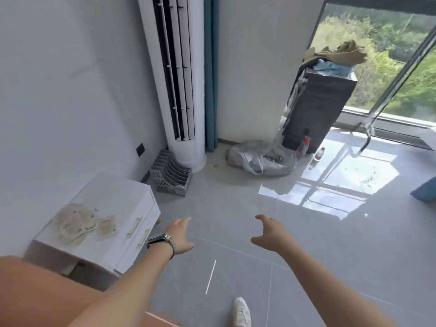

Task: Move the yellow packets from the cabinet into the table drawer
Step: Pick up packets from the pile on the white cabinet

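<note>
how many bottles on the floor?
2. One bottle with a red cap stands against the black box; the other is just right of it, by the sunlit patch. More may be hidden.

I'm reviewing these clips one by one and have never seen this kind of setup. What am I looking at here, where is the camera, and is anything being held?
There is no machine: a person wears one wide-angle camera on the head, looking forward and down. The two bare arms reaching into view are theirs. The left hand, with a watch on its wrist, and the right hand both hang open over the grey floor, holding nothing. To the left stands a low white cabinet with drawers, patterned on top. Further back are a standing air conditioner, a grey file rack and a plastic bag. No yellow packets are clearly visible.
</note>
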The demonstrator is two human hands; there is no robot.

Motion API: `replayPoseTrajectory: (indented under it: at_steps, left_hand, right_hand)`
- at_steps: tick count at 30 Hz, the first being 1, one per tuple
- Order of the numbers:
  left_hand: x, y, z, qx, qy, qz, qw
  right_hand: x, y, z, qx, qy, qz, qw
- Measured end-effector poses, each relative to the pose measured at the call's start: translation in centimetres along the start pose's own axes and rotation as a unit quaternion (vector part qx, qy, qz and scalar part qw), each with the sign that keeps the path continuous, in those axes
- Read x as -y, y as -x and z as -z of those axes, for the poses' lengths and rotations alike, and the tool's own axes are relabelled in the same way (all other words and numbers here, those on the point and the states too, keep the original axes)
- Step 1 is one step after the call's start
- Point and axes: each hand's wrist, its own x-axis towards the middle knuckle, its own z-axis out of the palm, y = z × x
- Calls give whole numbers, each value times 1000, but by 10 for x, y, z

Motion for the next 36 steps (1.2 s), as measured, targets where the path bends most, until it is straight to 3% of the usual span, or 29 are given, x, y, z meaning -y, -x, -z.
replayPoseTrajectory:
  at_steps: [8, 14, 23, 26, 30, 36]
  left_hand:
    - [77, -82, 40, 15, 125, 127, 984]
    - [145, -80, 44, 1, 226, 234, 946]
    - [279, -61, 31, -61, 389, 379, 837]
    - [329, -76, 29, -81, 405, 395, 820]
    - [381, -108, 17, -88, 406, 403, 815]
    - [401, -166, -31, -98, 487, 405, 768]
  right_hand:
    - [113, -160, 28, 47, 94, 108, 989]
    - [235, -237, 8, 116, 189, 220, 950]
    - [428, -266, -114, 223, 264, 357, 868]
    - [476, -281, -155, 236, 294, 366, 851]
    - [516, -310, -202, 254, 330, 373, 829]
    - [536, -368, -269, 284, 373, 372, 801]
